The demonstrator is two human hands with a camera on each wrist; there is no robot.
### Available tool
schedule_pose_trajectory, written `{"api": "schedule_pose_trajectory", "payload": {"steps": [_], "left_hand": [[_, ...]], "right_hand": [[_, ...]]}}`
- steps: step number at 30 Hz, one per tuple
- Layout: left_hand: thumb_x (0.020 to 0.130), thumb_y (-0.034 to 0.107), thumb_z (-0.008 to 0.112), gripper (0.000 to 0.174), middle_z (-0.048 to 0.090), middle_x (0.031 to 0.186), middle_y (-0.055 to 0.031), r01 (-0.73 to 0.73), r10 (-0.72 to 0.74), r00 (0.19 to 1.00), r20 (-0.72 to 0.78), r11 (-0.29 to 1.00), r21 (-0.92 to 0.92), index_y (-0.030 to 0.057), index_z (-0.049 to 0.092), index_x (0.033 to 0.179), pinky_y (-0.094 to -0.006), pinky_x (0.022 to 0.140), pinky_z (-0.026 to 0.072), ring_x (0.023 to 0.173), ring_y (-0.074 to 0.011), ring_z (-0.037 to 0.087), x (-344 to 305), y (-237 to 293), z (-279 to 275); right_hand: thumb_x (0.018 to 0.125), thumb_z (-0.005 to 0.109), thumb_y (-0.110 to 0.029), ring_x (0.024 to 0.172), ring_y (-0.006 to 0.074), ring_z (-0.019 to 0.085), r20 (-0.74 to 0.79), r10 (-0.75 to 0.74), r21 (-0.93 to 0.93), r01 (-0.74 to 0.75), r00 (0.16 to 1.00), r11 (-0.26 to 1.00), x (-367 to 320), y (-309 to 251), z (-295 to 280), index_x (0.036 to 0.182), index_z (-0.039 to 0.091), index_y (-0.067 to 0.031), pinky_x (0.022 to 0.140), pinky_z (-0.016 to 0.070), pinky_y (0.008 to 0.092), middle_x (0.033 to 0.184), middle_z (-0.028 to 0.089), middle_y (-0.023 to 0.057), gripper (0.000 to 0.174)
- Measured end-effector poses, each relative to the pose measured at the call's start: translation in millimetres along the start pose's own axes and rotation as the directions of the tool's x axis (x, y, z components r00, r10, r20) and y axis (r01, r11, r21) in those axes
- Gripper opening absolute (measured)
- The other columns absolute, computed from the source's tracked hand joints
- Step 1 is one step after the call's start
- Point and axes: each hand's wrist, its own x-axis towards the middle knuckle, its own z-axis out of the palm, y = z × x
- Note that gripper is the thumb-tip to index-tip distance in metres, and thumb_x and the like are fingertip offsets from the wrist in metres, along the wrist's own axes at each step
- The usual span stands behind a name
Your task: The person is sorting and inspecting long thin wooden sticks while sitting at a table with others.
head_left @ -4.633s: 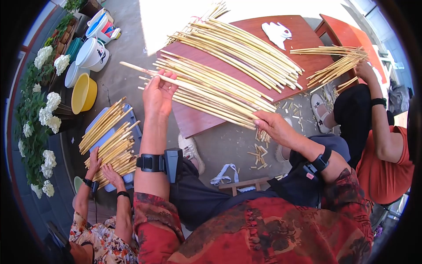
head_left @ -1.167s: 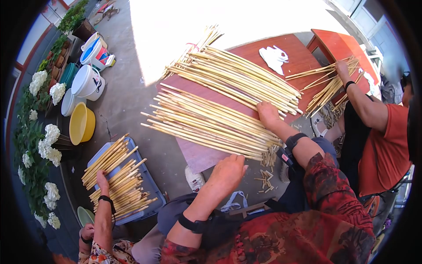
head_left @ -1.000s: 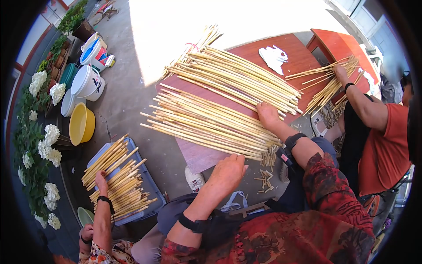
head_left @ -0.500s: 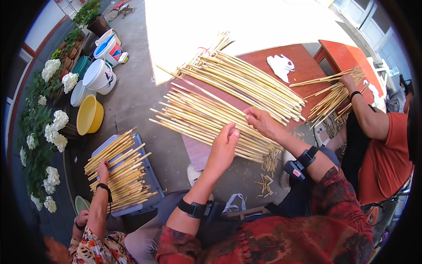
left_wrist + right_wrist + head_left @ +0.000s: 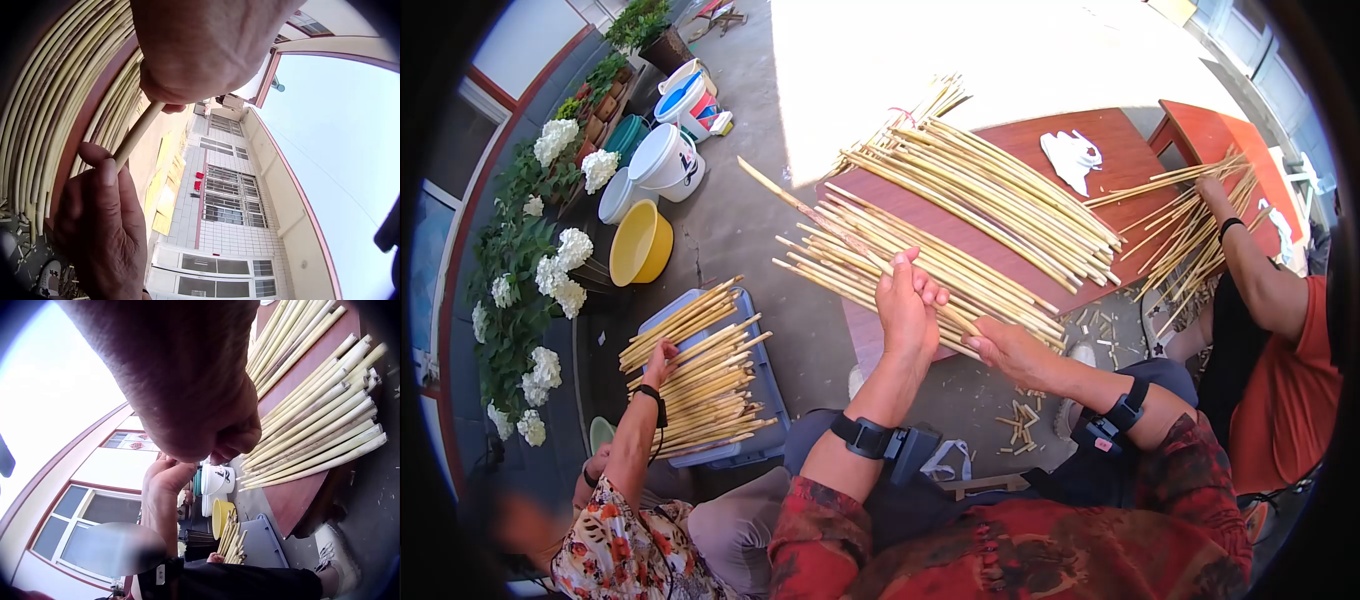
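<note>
One long pale stick [image 5: 800,207] with a brownish stretch slants above the near pile of sticks [image 5: 1000,285]. My left hand [image 5: 908,305] has its fingers curled round it partway along. At its lower right end, my right hand [image 5: 1012,350] pinches it between thumb and fingers. The left wrist view shows the stick [image 5: 140,131] running between the left hand [image 5: 194,56] and the right hand [image 5: 103,219]. In the right wrist view, the right hand [image 5: 187,394] hides most of the stick.
A second pile [image 5: 990,190] and a white cloth [image 5: 1071,160] lie on the reddish table [image 5: 1115,130]. Two people handle sticks, one left by a blue tray [image 5: 775,400], one right. Cut pieces [image 5: 1022,425] litter the floor; a yellow basin [image 5: 642,243] stands left.
Since half a second ago, both hands have come nearer the body with the stick. Earlier, the right hand lay at the piles and the left hung empty by the near pile. The view has shifted.
</note>
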Motion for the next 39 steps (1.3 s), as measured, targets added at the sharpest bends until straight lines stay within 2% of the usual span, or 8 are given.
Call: {"api": "schedule_pose_trajectory", "payload": {"steps": [5,19,22,25,27,30,35,39], "left_hand": [[0.092,0.025,0.036,0.028,0.031,0.059,0.0026,-0.211,0.205,0.976,-0.07,0.974,-0.081,-0.0005,0.043,0.101,-0.0239,0.044,0.0317,0.048,-0.0068,0.03,21.9,45.6,-13.5],[0.092,0.033,0.033,0.035,0.029,0.058,0.0021,-0.375,0.358,0.926,-0.122,0.908,-0.185,0.0006,0.044,0.1,-0.0227,0.041,0.0264,0.046,-0.0072,0.027,33.0,82.4,-31.2],[0.093,0.034,0.031,0.037,0.03,0.06,0.0016,-0.35,0.343,0.937,-0.073,0.918,-0.188,0.0006,0.043,0.1,-0.0223,0.041,0.0271,0.047,-0.007,0.028,25.7,62.2,-13.3],[0.093,0.034,0.028,0.037,0.03,0.06,0.0011,-0.305,0.305,0.952,-0.029,0.935,-0.183,0.001,0.042,0.099,-0.0228,0.042,0.0287,0.048,-0.0075,0.029,15.2,36.5,4.9],[0.093,0.035,0.028,0.037,0.031,0.06,0.0008,-0.192,0.205,0.976,0.078,0.97,-0.15,0.0013,0.043,0.099,-0.0239,0.043,0.0304,0.048,-0.0082,0.03,6.4,14.7,15.9],[0.094,0.033,0.025,0.035,0.032,0.061,0.0003,-0.028,0.044,0.986,0.162,0.994,-0.105,0.002,0.04,0.099,-0.025,0.048,0.0318,0.05,-0.0091,0.031,-13.6,-11.8,30.0],[0.094,0.033,0.027,0.034,0.036,0.064,-0.0015,0.097,-0.081,0.967,0.243,0.994,-0.055,0.0015,0.039,0.1,-0.0273,0.053,0.0379,0.054,-0.0111,0.037,-33.8,-39.3,33.3],[0.093,0.027,0.03,0.03,0.041,0.07,-0.0047,0.158,-0.154,0.949,0.277,0.987,0.008,0.0009,0.04,0.102,-0.0331,0.063,0.0446,0.063,-0.0152,0.043,-38.6,-50.3,30.3]], "right_hand": [[0.087,0.043,-0.025,0.073,0.0403,0.051,-0.043,-0.074,-0.385,0.052,0.996,0.922,-16.6,29.9,-12.9,0.087,0.042,-0.0062,0.059,0.0398,0.0451,0.076,0.053,0.0198,0.018],[0.086,0.044,-0.024,0.077,0.0382,0.05,-0.143,-0.135,-0.447,0.058,0.98,0.893,-54.9,48.5,-31.0,0.091,0.046,-0.0056,0.063,0.0412,0.0429,0.078,0.051,0.0172,0.019],[0.089,0.04,-0.026,0.069,0.0315,0.052,-0.029,-0.097,-0.298,0.083,0.995,0.951,-49.1,42.1,-22.2,0.094,0.048,-0.0042,0.061,0.0416,0.0383,0.072,0.049,0.0128,0.024],[0.091,0.037,-0.031,0.056,0.0158,0.047,0.074,-0.034,0.118,0.025,0.997,0.993,-45.3,26.6,-9.9,0.097,0.049,-0.004,0.051,0.0396,0.0285,0.065,0.044,0.0043,0.031],[0.091,0.036,-0.037,0.049,0.004,0.036,0.277,0.136,0.463,-0.256,0.951,0.849,-43.6,14.2,-10.1,0.099,0.05,-0.0046,0.042,0.0312,0.0189,0.062,0.039,-0.002,0.036],[0.091,0.036,-0.037,0.044,0.002,0.029,0.323,0.147,0.668,-0.335,0.935,0.665,-37.6,7.3,-16.1,0.1,0.05,-0.0062,0.038,0.0242,0.0156,0.06,0.036,-0.0032,0.036],[0.091,0.037,-0.035,0.044,0.0026,0.03,0.229,0.167,0.656,-0.279,0.959,0.701,-28.0,12.3,-19.2,0.101,0.05,-0.0051,0.038,0.0253,0.0163,0.061,0.036,-0.0039,0.034],[0.091,0.041,-0.027,0.052,0.0054,0.037,-0.087,0.095,0.519,-0.036,0.992,0.854,-21.6,22.7,-13.2,0.099,0.051,-0.0054,0.045,0.0314,0.019,0.062,0.04,-0.0021,0.026]]}}
